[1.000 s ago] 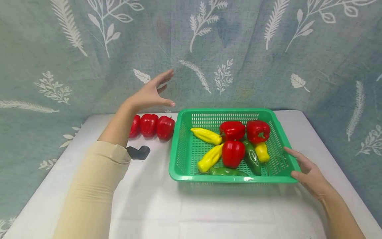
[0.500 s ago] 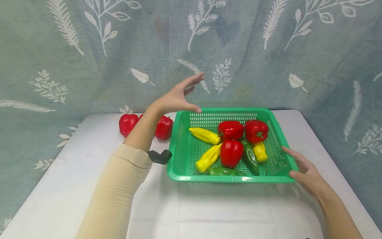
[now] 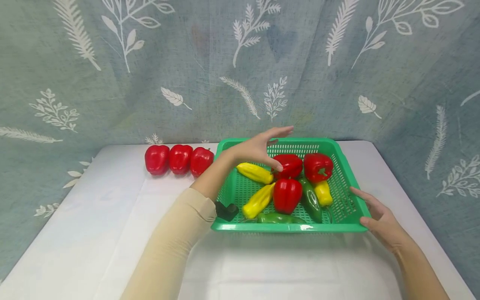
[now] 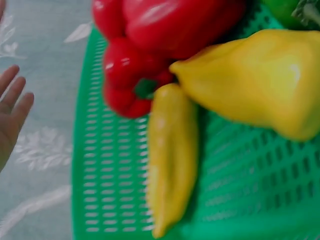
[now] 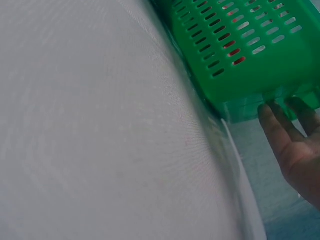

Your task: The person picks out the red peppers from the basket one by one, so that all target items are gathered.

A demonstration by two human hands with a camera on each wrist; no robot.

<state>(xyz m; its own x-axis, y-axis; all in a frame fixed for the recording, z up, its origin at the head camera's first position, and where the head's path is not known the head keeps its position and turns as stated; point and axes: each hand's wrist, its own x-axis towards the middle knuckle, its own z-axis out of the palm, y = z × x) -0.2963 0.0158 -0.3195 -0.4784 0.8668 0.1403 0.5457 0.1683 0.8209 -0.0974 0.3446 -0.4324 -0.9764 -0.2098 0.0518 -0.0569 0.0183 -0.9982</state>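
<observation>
My left hand [image 3: 255, 149] is held over the back left of a green basket [image 3: 262, 227], fingers spread and holding nothing. Its thumb overlaps a red bell pepper [image 3: 292, 166] in the head view. Two more red bell peppers, one at the right [image 3: 318, 167] and one in front [image 3: 287, 196], lie close by. Around them are yellow peppers [image 3: 258, 201] and green peppers [image 3: 310, 202]. In the left wrist view, fingers [image 4: 22, 107] show beside the basket. My right hand [image 3: 384, 223] touches the basket's right side near the front corner with extended fingers, also seen in the right wrist view.
Three red bell peppers [image 3: 181, 159] stand in a row left of the basket, at the back of the white table [image 3: 93, 233]. A patterned grey-green cloth [image 3: 210, 58] hangs behind the table. My left forearm crosses over the basket's left wall.
My left hand has moved right and lower, from above the red bell peppers on the table to over the basket. The right hand stays at the basket's right side.
</observation>
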